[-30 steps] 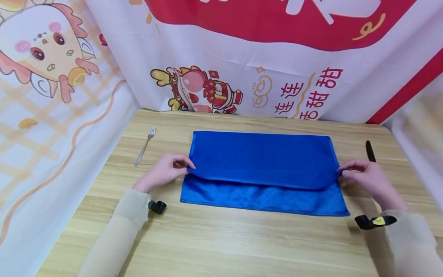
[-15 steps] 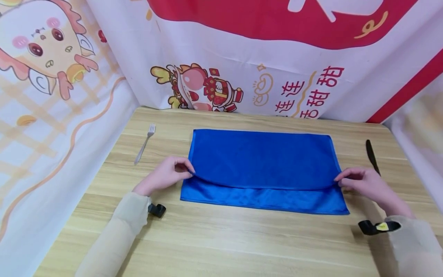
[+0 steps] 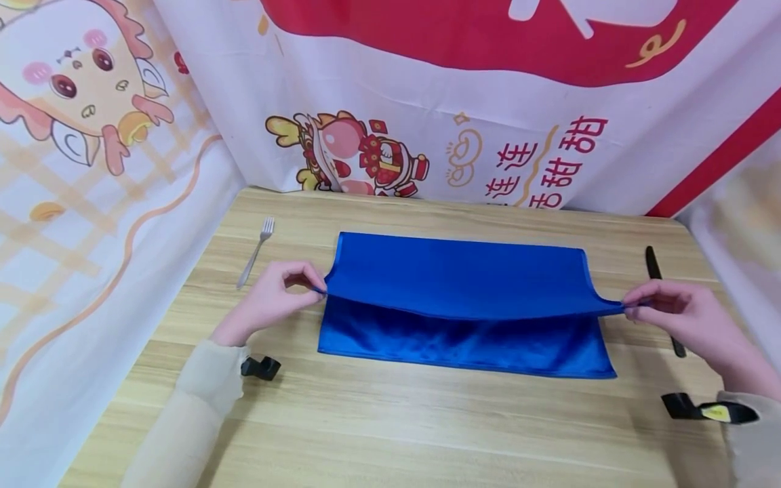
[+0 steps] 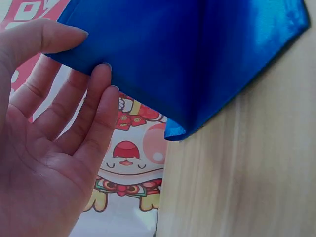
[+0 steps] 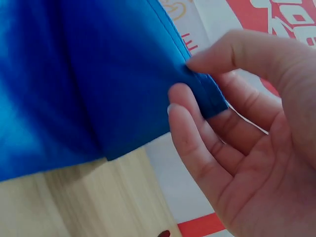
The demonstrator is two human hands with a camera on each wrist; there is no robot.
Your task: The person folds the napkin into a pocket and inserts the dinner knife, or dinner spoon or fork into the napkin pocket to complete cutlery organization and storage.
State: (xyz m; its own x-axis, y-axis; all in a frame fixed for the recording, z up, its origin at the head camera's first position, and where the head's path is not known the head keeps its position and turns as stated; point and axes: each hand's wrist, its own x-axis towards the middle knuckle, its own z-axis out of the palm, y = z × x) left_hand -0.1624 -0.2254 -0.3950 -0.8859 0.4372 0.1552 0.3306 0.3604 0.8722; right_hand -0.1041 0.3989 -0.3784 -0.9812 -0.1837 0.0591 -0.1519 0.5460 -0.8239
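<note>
A shiny blue cloth [image 3: 457, 278] lies folded over on the wooden table, its upper layer raised along the near edge and the lower layer showing beneath. My left hand [image 3: 271, 298] pinches the left corner of that upper layer between thumb and fingers; the left wrist view shows the cloth [image 4: 148, 54] hanging from the grip. At the opposite end my right hand [image 3: 695, 315] pinches the right corner. In the right wrist view, the hemmed corner [image 5: 212, 96] pokes out past the fingertips. Between both hands the lifted edge stretches nearly straight, sagging slightly.
A silver fork [image 3: 255, 253] lies on the table [image 3: 390, 434] left of the cloth. To the right is a black knife [image 3: 653, 261], partly covered by my right hand. A printed white and red curtain [image 3: 378, 81] hangs behind the table.
Both hands have risen and drawn apart, left hand leftward and right hand rightward. The upper layer's near edge has lifted and pulled tauter, uncovering more of the lower layer.
</note>
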